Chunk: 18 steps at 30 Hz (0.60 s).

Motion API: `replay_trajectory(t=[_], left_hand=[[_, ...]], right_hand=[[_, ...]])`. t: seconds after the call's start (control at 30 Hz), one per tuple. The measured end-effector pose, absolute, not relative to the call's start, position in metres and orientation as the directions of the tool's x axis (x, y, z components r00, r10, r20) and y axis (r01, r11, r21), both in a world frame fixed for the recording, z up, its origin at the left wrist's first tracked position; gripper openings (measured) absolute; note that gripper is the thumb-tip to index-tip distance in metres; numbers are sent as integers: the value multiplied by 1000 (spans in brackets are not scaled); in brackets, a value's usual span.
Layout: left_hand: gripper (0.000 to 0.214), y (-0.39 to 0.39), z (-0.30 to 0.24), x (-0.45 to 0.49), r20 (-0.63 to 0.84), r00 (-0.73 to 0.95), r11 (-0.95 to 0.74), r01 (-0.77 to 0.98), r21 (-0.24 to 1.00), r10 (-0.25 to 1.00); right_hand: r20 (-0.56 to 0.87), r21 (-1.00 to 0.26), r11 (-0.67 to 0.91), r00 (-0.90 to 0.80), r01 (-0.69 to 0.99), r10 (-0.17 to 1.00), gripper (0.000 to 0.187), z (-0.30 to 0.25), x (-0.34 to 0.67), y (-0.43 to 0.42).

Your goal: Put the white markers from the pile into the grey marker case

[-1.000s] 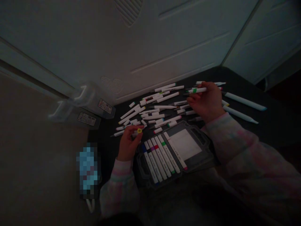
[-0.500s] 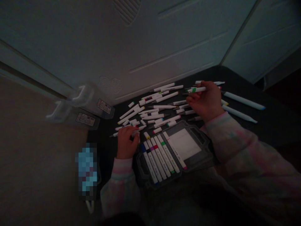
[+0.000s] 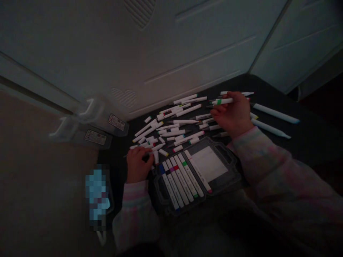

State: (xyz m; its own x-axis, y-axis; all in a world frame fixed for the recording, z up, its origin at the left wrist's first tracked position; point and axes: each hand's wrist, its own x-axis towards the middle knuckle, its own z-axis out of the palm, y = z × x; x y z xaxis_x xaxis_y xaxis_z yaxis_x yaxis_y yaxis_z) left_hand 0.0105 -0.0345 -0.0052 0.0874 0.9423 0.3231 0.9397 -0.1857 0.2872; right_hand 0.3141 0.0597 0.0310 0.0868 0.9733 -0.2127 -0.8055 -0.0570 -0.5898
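My right hand (image 3: pixel 232 115) is closed round a white marker with a green band (image 3: pixel 223 101), held level above the scattered markers (image 3: pixel 174 125) on the dark mat (image 3: pixel 308 142). My left hand (image 3: pixel 137 163) is curled, fingers down, over a small white marker (image 3: pixel 155 157) at the near left end of the pile. Just right of it lies an open grey marker case (image 3: pixel 227 167) with several markers (image 3: pixel 179 180) lined up in its left half. A white card (image 3: pixel 209 163) fills the case's right half.
Two clear plastic cases with labels (image 3: pixel 92 128) lie at the left by the wall. Two long white pens (image 3: pixel 270 121) lie on the mat to the right. White panelled doors (image 3: pixel 187 53) stand behind. A blurred-out patch (image 3: pixel 98 198) sits at lower left.
My left hand has let the yellow-capped marker down by the case and has drawn back toward me onto another marker. My right hand has kept the green marker almost still.
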Motion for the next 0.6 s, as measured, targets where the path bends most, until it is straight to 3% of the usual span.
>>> replay_trajectory(t=[0.6], left_hand=[[15,-34,-2,10,283,141,-236,912,336,949]], right_hand=[[-227,-552,-68,71,-831,971,15,30,314,60]])
